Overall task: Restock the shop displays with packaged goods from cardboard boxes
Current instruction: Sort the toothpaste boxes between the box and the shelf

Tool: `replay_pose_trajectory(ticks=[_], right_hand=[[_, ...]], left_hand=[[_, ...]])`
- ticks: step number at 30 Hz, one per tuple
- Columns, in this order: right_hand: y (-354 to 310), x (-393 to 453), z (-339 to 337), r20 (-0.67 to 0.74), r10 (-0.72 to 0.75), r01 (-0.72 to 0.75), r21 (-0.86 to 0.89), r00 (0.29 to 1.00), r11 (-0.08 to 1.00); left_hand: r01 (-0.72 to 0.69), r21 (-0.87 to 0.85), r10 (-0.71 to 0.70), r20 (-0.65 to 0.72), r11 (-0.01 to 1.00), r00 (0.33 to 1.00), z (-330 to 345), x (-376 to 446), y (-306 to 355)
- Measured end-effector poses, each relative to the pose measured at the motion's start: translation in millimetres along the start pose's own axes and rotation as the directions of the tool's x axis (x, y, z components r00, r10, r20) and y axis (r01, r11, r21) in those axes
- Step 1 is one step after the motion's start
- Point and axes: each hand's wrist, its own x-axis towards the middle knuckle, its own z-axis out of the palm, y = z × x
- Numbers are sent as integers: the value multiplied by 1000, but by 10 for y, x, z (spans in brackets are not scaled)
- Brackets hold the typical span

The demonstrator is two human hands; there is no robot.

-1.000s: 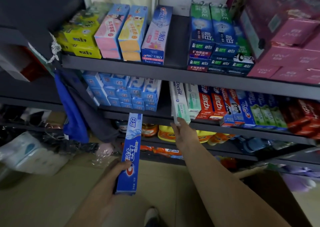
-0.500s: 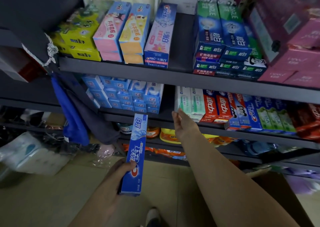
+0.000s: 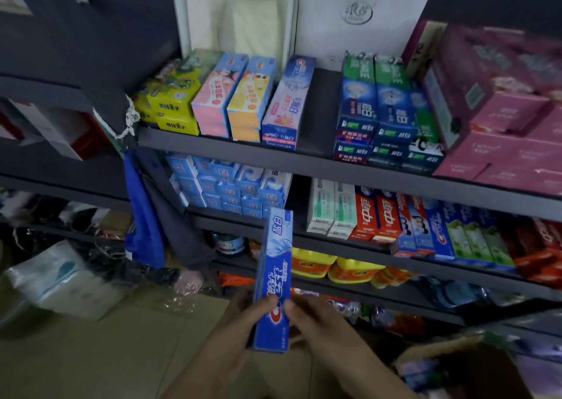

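Observation:
A long blue toothpaste box [image 3: 273,274] stands upright in front of the dark shelf unit. My left hand [image 3: 243,319] grips its lower part from the left, thumb across the front. My right hand [image 3: 316,319] holds the same lower end from the right, thumb on the box's edge. Behind the box, the middle shelf [image 3: 343,248] carries a stack of small blue boxes [image 3: 231,185] and a row of white, red, blue and green toothpaste boxes [image 3: 380,216], with a dark gap [image 3: 299,197] between them. A cardboard box [image 3: 456,368] sits at the lower right.
The top shelf [image 3: 304,161] holds yellow, pink and blue boxes and pink cartons [image 3: 511,143]. Yellow tubs [image 3: 334,269] fill the lower shelf. A blue cloth [image 3: 146,216] hangs at the shelf's left end. White paper packs [image 3: 57,277] lie on the beige floor at left.
My right hand came back from the white boxes on the middle shelf and took hold of the blue toothpaste box beside my left hand. The view tilted upward.

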Motion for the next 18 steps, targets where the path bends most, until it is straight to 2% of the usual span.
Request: replay_pose_trajectory(ticks=[3, 8, 11, 18], right_hand=[[2, -162, -32, 13, -83, 84, -5, 996, 996], [5, -372, -196, 36, -127, 128, -5, 991, 992], [-31, -485, -336, -13, -107, 108, 102, 994, 989], [-165, -791, -564, -70, -101, 112, 177, 992, 978]], left_hand=[[-45, -16, 45, -24, 999, 999, 187, -86, -23], [-113, 17, 114, -125, 993, 986, 367, -223, -80], [-137, 27, 139, -166, 990, 976, 414, -266, -95], [-172, 54, 180, -212, 984, 961, 436, -350, -15]])
